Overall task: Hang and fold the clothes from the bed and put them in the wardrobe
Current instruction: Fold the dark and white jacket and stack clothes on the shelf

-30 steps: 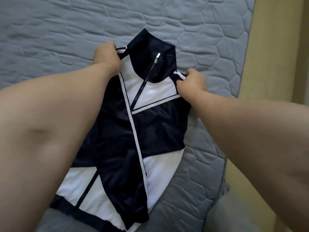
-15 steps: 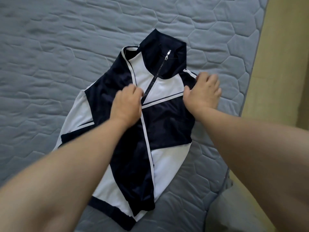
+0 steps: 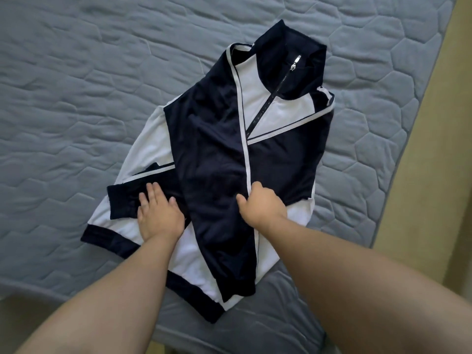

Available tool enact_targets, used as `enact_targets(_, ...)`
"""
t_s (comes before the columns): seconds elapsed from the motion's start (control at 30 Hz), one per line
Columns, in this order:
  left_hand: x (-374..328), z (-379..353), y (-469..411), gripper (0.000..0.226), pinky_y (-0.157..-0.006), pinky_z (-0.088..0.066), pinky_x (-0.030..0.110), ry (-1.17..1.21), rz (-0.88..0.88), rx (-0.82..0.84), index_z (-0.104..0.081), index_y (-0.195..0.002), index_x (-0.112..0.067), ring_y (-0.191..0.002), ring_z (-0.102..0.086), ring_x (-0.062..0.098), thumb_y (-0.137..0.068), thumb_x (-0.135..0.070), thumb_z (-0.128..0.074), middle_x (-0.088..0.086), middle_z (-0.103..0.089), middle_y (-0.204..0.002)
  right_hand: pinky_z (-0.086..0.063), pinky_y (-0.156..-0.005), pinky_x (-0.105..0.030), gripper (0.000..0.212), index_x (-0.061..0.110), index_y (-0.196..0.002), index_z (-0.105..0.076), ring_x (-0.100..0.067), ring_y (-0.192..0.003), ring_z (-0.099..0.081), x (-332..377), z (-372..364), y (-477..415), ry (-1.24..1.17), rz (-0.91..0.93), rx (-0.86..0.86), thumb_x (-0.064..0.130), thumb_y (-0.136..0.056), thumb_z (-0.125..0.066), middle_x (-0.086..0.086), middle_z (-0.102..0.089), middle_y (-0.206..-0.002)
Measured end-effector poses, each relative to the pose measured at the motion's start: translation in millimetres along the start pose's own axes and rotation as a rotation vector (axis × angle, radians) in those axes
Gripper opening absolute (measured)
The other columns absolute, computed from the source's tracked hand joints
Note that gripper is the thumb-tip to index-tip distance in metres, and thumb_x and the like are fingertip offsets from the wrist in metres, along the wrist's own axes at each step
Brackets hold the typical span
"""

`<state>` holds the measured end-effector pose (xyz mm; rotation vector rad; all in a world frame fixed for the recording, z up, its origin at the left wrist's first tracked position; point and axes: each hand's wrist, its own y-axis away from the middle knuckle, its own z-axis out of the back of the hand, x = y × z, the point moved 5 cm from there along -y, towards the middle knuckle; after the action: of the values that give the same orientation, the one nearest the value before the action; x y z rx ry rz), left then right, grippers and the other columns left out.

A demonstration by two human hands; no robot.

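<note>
A navy and white zip-up track jacket [image 3: 281,139] lies front up on the grey quilted mattress [image 3: 76,98], collar at the far end. Both sleeves are folded across its body. My left hand [image 3: 158,215] lies flat with straight fingers on the lower left part, by the dark sleeve cuff. My right hand [image 3: 260,203] rests on the folded navy sleeve beside its white stripe, fingers curled down onto the cloth; whether it pinches the fabric is unclear.
The mattress edge [image 3: 398,175] runs diagonally down the right side, with a yellowish floor or wall [image 3: 434,149] beyond it. The near mattress edge is just below the jacket hem. The wardrobe is out of view.
Both hands have slid from the jacket's shoulders down to its lower half. The left hand moved out to the left sleeve cuff; the right hand crossed onto the middle sleeve.
</note>
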<state>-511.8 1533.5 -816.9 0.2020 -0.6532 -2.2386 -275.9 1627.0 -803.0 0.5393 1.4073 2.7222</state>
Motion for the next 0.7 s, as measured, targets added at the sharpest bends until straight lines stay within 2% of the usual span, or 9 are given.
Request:
enact_targets(0.17,16.9,0.8,-1.2,0.063,-0.123,-0.014,0.045,-0.008,0.114,0.047,-0.004,-0.16,-0.009,-0.155,-0.002,0.029,-0.106,-0.032,-0.027,0.004,0.0,-0.169,-0.043,-0.069,-0.036,0.024,0.013,-0.111,-0.047,-0.025,-0.082,-0.054,11.6,-16.0,5.5,0.06,0.004,-0.014,0.035,-0.104,-0.042,-0.008,-0.063,-0.111)
enact_targets(0.33,16.2,5.3,1.5,0.063,-0.123,-0.016,0.046,-0.008,0.117,0.06,-0.004,-0.16,-0.01,-0.155,-0.002,0.028,-0.106,-0.032,-0.029,0.003,0.001,-0.169,-0.045,-0.07,-0.037,0.014,0.015,-0.107,-0.042,-0.028,-0.084,-0.057,10.8,-16.6,4.2,0.075,-0.057,-0.031,0.027,-0.1,-0.044,-0.007,-0.063,-0.106)
enact_targets(0.43,16.9,8.5,5.0,0.063,-0.121,-0.02,0.048,-0.01,0.119,0.056,-0.008,-0.16,-0.012,-0.155,-0.005,0.026,-0.106,-0.032,-0.031,0.003,-0.002,-0.169,-0.049,-0.081,-0.043,0.013,0.017,-0.102,-0.037,-0.031,-0.091,-0.061,4.9,-11.2,3.3,0.075,-0.07,-0.083,0.029,-0.099,-0.042,-0.008,-0.062,-0.107)
enact_targets(0.57,13.6,11.9,11.0,0.064,-0.115,-0.028,0.052,-0.042,0.116,0.06,-0.013,-0.159,-0.013,-0.153,-0.011,0.027,-0.104,-0.034,-0.037,0.003,-0.006,-0.168,-0.048,-0.089,-0.046,0.01,0.018,-0.099,-0.037,-0.032,-0.1,-0.06,-11.9,-5.2,2.2,0.104,-0.109,-0.094,0.027,-0.099,-0.04,-0.009,-0.06,-0.112)
enact_targets(0.63,10.9,12.4,13.0,0.065,-0.114,-0.029,0.053,-0.045,0.123,0.071,-0.014,-0.159,-0.013,-0.153,-0.012,0.029,-0.103,-0.034,-0.04,0.004,-0.007,-0.168,-0.046,-0.088,-0.046,0.015,0.017,-0.099,-0.039,-0.031,-0.097,-0.059,-18.6,-4.6,3.1,0.105,-0.079,-0.113,0.031,-0.102,-0.036,-0.008,-0.061,-0.11)
enact_targets(0.7,8.6,13.7,13.7,0.066,-0.113,-0.03,0.054,-0.058,0.128,0.055,-0.016,-0.158,-0.013,-0.152,-0.014,0.031,-0.102,-0.034,-0.043,0.005,-0.009,-0.168,-0.043,-0.086,-0.044,0.021,0.016,-0.099,-0.04,-0.033,-0.095,-0.06,-25.2,1.3,5.0,0.147,-0.039,-0.208,0.035,-0.103,-0.033,-0.009,-0.062,-0.108)
